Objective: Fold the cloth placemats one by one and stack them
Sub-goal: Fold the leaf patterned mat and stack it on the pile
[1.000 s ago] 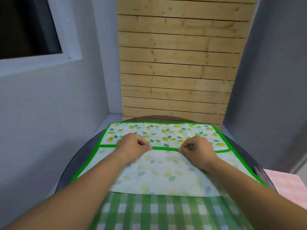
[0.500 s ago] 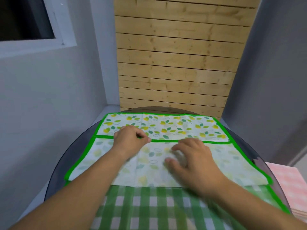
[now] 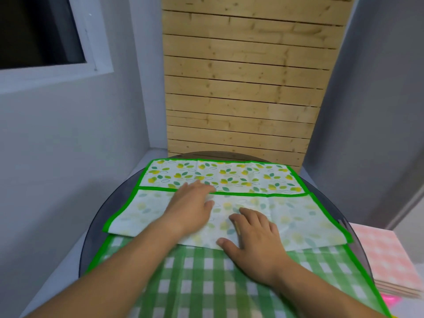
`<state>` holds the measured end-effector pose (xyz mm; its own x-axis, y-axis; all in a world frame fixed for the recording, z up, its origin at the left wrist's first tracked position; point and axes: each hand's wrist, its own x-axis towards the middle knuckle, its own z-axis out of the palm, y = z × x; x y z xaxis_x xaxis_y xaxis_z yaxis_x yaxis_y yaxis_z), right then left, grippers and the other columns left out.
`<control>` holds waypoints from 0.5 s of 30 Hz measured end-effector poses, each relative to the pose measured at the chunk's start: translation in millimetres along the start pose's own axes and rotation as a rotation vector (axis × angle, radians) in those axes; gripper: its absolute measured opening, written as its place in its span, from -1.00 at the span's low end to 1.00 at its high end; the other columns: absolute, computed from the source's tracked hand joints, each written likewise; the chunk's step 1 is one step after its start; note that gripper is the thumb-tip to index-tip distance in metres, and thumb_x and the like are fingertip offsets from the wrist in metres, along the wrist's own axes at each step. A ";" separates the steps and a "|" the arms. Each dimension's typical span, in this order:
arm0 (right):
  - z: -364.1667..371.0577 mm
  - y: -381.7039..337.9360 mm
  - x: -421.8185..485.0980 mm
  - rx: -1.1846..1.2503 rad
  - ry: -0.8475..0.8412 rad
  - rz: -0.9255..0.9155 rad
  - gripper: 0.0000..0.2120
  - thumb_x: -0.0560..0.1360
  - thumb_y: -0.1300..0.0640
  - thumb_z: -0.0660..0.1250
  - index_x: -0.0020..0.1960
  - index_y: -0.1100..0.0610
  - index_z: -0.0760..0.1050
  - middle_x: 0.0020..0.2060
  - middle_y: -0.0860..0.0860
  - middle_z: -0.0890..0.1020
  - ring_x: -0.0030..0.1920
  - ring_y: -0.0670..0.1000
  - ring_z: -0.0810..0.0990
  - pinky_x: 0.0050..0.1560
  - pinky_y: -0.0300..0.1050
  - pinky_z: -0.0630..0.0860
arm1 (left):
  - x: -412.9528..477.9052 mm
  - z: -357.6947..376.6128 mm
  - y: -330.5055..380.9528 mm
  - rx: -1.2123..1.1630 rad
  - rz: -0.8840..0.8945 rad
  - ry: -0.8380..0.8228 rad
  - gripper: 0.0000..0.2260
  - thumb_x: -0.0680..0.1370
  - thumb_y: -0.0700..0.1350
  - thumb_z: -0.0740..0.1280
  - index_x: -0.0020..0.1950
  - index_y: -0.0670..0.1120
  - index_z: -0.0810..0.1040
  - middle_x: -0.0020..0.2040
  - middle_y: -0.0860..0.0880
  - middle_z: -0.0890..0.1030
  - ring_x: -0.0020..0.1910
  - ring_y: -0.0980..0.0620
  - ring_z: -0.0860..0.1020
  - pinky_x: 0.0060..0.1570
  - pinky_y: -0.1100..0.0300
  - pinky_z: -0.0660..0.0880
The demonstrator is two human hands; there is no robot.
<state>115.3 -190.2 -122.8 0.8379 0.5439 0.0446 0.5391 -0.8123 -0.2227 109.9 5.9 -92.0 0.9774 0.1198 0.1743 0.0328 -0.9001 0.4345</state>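
Head view: two placemats lie on one round dark table [image 3: 98, 226]. The upper one is the leaf-print placemat [image 3: 229, 177], edged in green. Its near part is folded over away from the person, so the pale underside faces up and the green hem runs across the mat. A strip of printed face is left bare beyond that hem.

Under the leaf-print placemat, and reaching out from its near edge toward the person, lies one green checked placemat [image 3: 206, 283], spread flat.

Both hands are on the leaf-print placemat and neither grasps anything. The left hand [image 3: 190, 207] lies palm down on the pale flap, fingers straight, their tips touching the green hem. The right hand [image 3: 254, 235] lies flat just beside it, nearer the flap's near edge, fingers relaxed and slightly spread, the thumb at the edge where the checked cloth begins.

To the right of the leaf-print placemat, off the table, sits one pink checked stack [image 3: 385, 255]; its layers cannot be counted. Beyond the leaf-print placemat's far edge stands one wooden slat panel [image 3: 243, 88], and to the far left one window [image 3: 39, 31].
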 end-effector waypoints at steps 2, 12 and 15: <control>-0.4 -0.2 0.1 0.007 -0.001 0.005 -0.33 0.44 -0.45 -0.03 0.46 -0.17 0.19 0.52 -0.11 0.15 0.53 0.01 0.05 0.47 0.02 0.07 | -29.1 8.1 9.8 -0.034 0.039 -0.023 -0.64 0.68 -0.08 0.17 0.49 0.02 0.41 0.54 0.06 0.37 0.60 0.05 0.13 0.58 0.12 -0.06; -8.0 -6.6 -3.6 0.003 -0.009 0.027 -0.36 0.52 -0.40 0.07 0.50 -0.12 0.20 0.53 -0.08 0.19 0.53 0.02 0.09 0.46 0.04 0.08 | -80.7 12.2 2.5 0.254 -0.118 -0.203 -0.46 0.69 0.20 -0.04 0.65 0.07 0.02 0.67 -0.01 -0.09 0.63 -0.01 -0.21 0.56 -0.11 -0.28; -9.4 -7.2 -4.4 -0.003 -0.013 0.030 -0.36 0.52 -0.40 0.07 0.50 -0.12 0.21 0.52 -0.07 0.20 0.52 0.03 0.11 0.46 0.05 0.09 | -92.6 0.1 -21.3 0.264 -0.177 -0.207 -0.48 0.69 0.19 -0.08 0.65 0.15 -0.04 0.66 -0.01 -0.14 0.62 -0.04 -0.26 0.54 -0.13 -0.32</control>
<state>108.5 -188.8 -112.3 0.8525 0.5221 0.0249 0.5140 -0.8288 -0.2211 18.8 13.9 -117.5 0.9724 0.2203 -0.0771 0.2314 -0.9533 0.1944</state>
